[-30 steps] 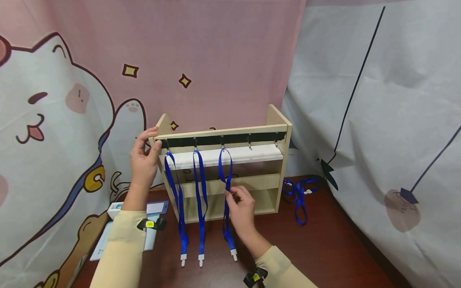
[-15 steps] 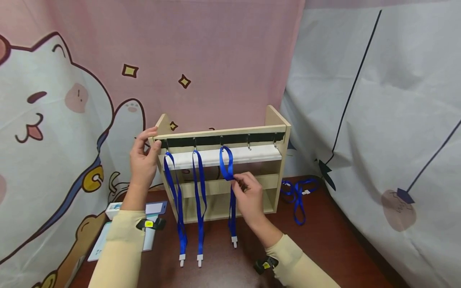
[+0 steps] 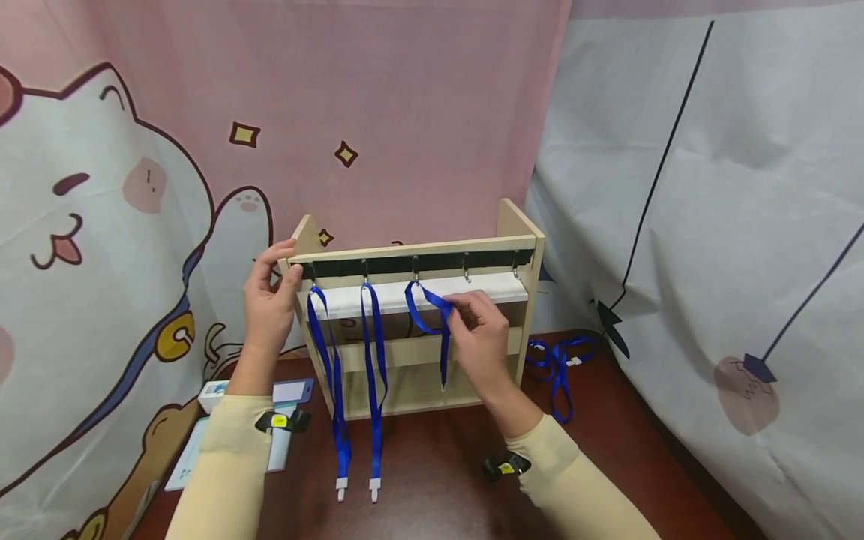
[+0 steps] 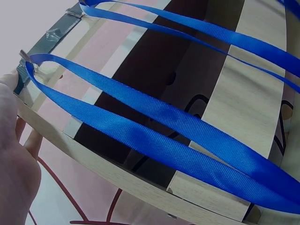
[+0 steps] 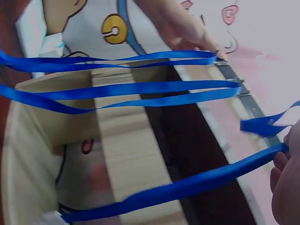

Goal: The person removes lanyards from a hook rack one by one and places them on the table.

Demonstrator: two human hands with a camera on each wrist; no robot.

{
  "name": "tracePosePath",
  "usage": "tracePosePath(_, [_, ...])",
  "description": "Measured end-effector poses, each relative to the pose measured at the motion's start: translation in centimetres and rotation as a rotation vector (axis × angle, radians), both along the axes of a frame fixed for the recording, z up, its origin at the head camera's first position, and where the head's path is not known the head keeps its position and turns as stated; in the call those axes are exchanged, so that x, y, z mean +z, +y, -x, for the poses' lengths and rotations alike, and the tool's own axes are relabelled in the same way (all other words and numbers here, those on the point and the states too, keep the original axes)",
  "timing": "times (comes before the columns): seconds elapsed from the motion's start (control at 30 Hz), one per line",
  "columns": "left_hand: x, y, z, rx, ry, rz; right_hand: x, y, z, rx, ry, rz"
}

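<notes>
Blue lanyard [image 3: 432, 315] looped on third hook, lifted sideways.

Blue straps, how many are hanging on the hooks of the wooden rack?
3. One strap hangs from the leftmost hook, a second from the next hook, and the right hand pinches the third at the middle hook. More blue straps lie tangled on the table.

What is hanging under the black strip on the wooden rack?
Three blue lanyards hang from metal hooks; two hooks are bare. The right hand pinches the third lanyard, hiding part of it.
</notes>
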State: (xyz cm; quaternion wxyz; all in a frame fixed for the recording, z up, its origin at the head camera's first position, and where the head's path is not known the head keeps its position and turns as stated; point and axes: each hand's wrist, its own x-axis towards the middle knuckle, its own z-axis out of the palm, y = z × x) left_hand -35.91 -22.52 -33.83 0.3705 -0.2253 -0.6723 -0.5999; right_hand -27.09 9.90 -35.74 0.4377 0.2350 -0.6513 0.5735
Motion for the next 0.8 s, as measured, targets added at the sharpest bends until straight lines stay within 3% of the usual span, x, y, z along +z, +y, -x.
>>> tracePosePath(0.17, [0.1,0.2,0.0,0.001,-0.002,-0.003,1.4,0.5,-0.3,0.003,0.022,0.015])
tracePosePath(0.47, [0.0,0.4,0.0,-0.038,0.023,-0.018,2.3,1.4,-0.9,-0.023,0.057,-0.005])
tracePosePath(0.8, [-0.1,0.0,0.0,-0.025,0.006,-0.033,2.5,4.2,-1.9,-0.016,0.056,-0.119])
